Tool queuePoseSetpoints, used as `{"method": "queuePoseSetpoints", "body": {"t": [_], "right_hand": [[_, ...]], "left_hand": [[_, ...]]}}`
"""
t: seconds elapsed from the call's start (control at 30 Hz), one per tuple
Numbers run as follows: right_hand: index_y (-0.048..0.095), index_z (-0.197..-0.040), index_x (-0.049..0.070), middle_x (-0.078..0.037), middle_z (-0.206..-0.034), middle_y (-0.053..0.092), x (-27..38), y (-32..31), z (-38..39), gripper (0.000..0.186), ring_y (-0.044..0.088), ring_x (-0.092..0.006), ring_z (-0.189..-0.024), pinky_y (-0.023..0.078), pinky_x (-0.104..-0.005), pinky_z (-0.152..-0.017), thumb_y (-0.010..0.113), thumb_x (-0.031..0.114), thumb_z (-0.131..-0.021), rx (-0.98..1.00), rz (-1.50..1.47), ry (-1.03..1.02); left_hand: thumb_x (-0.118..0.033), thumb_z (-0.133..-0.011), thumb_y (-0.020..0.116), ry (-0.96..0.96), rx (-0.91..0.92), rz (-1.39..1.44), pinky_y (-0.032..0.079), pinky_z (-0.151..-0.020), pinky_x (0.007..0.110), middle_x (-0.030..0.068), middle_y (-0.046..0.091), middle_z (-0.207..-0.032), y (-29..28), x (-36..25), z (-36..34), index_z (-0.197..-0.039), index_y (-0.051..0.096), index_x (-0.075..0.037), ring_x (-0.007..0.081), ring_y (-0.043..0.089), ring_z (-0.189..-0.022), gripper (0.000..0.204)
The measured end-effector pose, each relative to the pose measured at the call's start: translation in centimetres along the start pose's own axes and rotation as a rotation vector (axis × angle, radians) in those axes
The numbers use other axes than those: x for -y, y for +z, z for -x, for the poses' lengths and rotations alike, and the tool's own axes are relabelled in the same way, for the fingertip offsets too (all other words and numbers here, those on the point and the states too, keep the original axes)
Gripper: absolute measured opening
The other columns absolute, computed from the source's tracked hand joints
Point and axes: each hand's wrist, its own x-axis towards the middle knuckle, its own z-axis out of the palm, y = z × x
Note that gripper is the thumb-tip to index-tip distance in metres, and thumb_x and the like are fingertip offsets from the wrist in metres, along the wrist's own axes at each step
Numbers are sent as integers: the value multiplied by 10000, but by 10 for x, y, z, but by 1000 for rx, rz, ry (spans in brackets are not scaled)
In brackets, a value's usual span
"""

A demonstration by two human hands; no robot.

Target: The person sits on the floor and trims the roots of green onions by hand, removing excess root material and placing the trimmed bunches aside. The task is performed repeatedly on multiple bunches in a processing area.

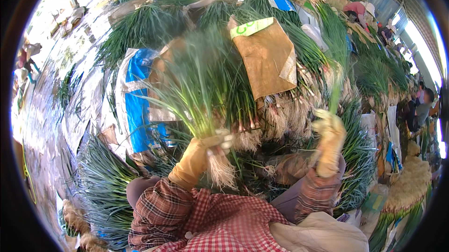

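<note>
My left hand (200, 153), in a tan glove, is closed round a bunch of spring onions (202, 118). The long green leaves fan upward, blurred at the tips, and the pale roots hang below the fist. Out to the right, my right hand (329, 142) is raised in a similar glove, smeared by motion. A blurred green spring onion stalk (335, 95) rises from its closed fingers. In front of me lies a heap of spring onions (304, 90), roots toward me, with a brown sack (264, 58) spread over part of it.
More spring onions (105, 191) are piled at my left side, and others (358, 168) at my right. A blue and white sheet (138, 104) lies left of the heap. Bundles with pale roots (409, 184) stand at far right. Other people (358, 11) sit among the piles farther off.
</note>
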Motion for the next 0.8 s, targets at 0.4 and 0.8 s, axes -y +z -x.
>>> {"method": "queuePoseSetpoints", "body": {"t": [0.4, 0.8], "right_hand": [[636, -1201, 104, -92, -1123, 680, -52, 104, 22, 318, 678, -191, -781, 526, -279, -686, 516, 317, -997, 594, 181, 258], [694, -830, 51, -199, -802, 675, -120, 184, 4, 253, 664, -382, -758, 529, -478, -676, 601, 284, -859, 695, 951, 88]], "left_hand": [[-92, -902, 644, -51, 297, 116, 534, -651, 253, 160, 687, -1021, 37, -2, 21, -1192, 560, 70, 174, 658, -770, 343], [-107, -861, 673, 234, 133, 115, 515, -650, 276, 88, 624, -923, 22, -43, 46, -1176, 555, 22, 143, 591, -698, 360]]}}
